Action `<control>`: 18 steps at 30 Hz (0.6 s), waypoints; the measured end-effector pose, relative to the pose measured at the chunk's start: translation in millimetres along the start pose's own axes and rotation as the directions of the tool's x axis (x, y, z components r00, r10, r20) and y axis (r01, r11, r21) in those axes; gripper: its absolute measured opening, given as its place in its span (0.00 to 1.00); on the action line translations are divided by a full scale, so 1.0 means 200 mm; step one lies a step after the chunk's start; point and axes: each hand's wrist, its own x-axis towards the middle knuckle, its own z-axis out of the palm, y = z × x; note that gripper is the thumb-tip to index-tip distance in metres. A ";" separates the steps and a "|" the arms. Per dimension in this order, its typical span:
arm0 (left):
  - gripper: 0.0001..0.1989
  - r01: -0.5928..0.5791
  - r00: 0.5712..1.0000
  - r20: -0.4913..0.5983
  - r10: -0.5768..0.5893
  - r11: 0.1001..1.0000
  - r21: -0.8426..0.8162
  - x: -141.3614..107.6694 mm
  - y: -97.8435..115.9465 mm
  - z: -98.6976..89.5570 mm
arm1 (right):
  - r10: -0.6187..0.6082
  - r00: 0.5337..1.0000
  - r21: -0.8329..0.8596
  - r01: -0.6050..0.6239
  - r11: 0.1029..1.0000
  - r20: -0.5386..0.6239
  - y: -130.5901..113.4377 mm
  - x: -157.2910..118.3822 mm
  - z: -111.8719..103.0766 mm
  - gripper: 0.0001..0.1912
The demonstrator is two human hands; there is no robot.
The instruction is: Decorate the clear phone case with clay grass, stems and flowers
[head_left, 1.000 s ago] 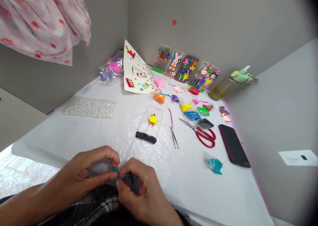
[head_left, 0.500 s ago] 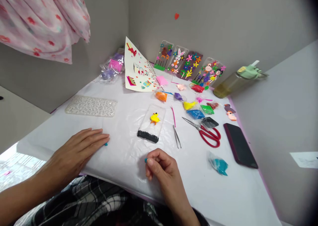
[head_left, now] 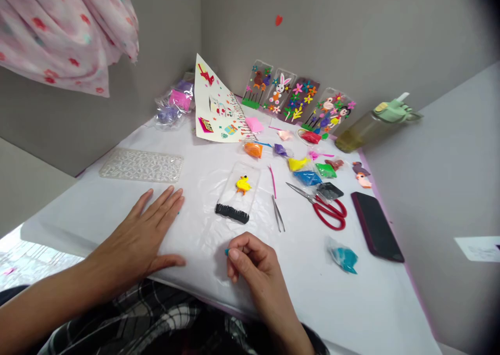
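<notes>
My left hand (head_left: 146,235) lies flat on the white-covered table, fingers spread and thumb stretched to the right. A speck of teal clay (head_left: 178,212) just shows beside its fingertips; the rest is hidden. My right hand (head_left: 252,264) pinches a small bit of teal clay (head_left: 227,252) between thumb and index finger, slightly above the table. Beyond it lies a clear phone case (head_left: 230,186) with a yellow clay duck (head_left: 243,185) and a fringed black clay strip (head_left: 232,213) along its near end. Tweezers (head_left: 278,214) and a thin pink strip (head_left: 272,181) rest right of the case.
Red-handled scissors (head_left: 330,217), a dark phone (head_left: 377,227) and a bag of teal clay (head_left: 344,256) lie at the right. Several coloured clay packets (head_left: 307,178) sit farther back. A textured clear case (head_left: 142,166) lies left; a bottle (head_left: 371,126) leans against the wall.
My left hand has spread its fingers and thumb and shifted forward and right, covering most of the teal bit there. My right hand keeps its pinch, almost unmoved.
</notes>
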 end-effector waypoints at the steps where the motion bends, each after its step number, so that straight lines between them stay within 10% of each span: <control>1: 0.57 0.004 1.000 -0.002 -0.004 1.000 -0.004 -0.05 0.02 -0.01 | -0.006 1.000 0.011 0.006 1.000 0.005 0.00 0.00 0.00 0.25; 6: 0.61 -0.047 0.995 0.091 0.046 0.999 0.014 -0.30 0.12 -0.08 | -0.034 0.999 0.073 0.033 0.997 0.006 0.03 -0.01 -0.02 0.26; 14: 0.60 0.006 0.999 0.046 -0.007 1.000 0.031 -0.01 -0.02 0.01 | 0.010 1.000 0.073 -0.010 0.997 -0.005 0.02 0.00 -0.01 0.28; 18: 0.63 0.021 0.998 0.062 -0.021 1.000 -0.005 -0.17 0.05 -0.03 | 0.007 1.000 0.069 -0.007 0.998 -0.002 0.02 0.00 -0.02 0.27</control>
